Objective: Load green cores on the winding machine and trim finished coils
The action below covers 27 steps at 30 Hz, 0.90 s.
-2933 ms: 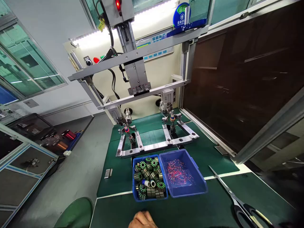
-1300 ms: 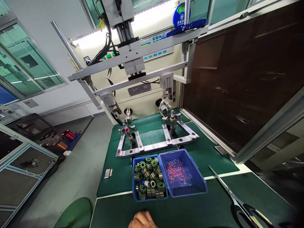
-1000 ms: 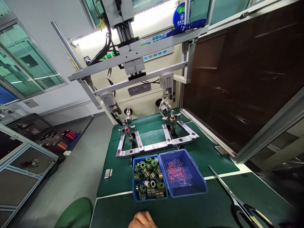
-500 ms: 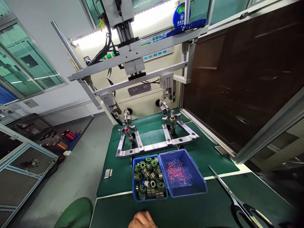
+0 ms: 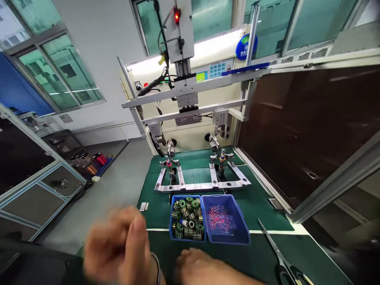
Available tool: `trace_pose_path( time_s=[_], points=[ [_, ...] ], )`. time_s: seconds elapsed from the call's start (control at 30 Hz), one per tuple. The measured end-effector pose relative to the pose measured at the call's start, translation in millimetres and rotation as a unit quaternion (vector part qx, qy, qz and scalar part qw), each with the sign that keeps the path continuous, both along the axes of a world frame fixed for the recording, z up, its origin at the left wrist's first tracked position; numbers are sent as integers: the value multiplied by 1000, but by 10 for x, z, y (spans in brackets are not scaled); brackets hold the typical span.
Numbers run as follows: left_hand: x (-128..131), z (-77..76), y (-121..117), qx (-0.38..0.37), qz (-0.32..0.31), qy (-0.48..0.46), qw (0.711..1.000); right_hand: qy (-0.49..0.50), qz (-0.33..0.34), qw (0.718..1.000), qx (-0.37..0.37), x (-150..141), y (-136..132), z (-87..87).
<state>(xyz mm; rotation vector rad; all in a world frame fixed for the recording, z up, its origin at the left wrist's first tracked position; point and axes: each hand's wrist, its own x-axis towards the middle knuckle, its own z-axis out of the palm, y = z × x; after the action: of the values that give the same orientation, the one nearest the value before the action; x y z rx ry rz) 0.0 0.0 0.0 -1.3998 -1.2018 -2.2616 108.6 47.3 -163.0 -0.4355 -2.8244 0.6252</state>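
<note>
My left hand (image 5: 118, 245) is raised close to the camera at the lower left, smeared by motion, so its fingers cannot be read. A band shows at its wrist. My right hand (image 5: 202, 270) lies back-up on the green mat at the bottom centre, fingers stretched flat with nothing in them. Just beyond it stand two blue bins side by side: the left bin (image 5: 171, 215) holds several green wound stator cores (image 5: 186, 219), the right bin (image 5: 242, 227) holds small red wire pieces (image 5: 221, 219).
Black-handled scissors (image 5: 280, 259) lie on the mat at the lower right. Behind the bins a metal fixture frame (image 5: 202, 185) carries two upright posts under a winding machine's gantry (image 5: 190, 85). A dark open panel door (image 5: 311, 130) flanks the right side.
The view has tilted up and shifted. My left hand has swung up into view at the lower left. My right hand has come further onto the mat. The machine's heads rose earlier.
</note>
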Motion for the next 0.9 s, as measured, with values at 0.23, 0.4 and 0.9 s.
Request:
trace_pose_path(
  time_s=[0.23,0.4,0.9],
  points=[
    [-666,-135,1397,-359,-172,-176,900,377,-396,765,-341,1397,1309,1306],
    [-757,-458,2050,-481,-226,-268,804,369,-503,648,-438,1478,2212,1203],
    [-766,-488,2493,-468,-237,-347,778,361,-545,588,-476,1158,2442,1340]
  ],
)
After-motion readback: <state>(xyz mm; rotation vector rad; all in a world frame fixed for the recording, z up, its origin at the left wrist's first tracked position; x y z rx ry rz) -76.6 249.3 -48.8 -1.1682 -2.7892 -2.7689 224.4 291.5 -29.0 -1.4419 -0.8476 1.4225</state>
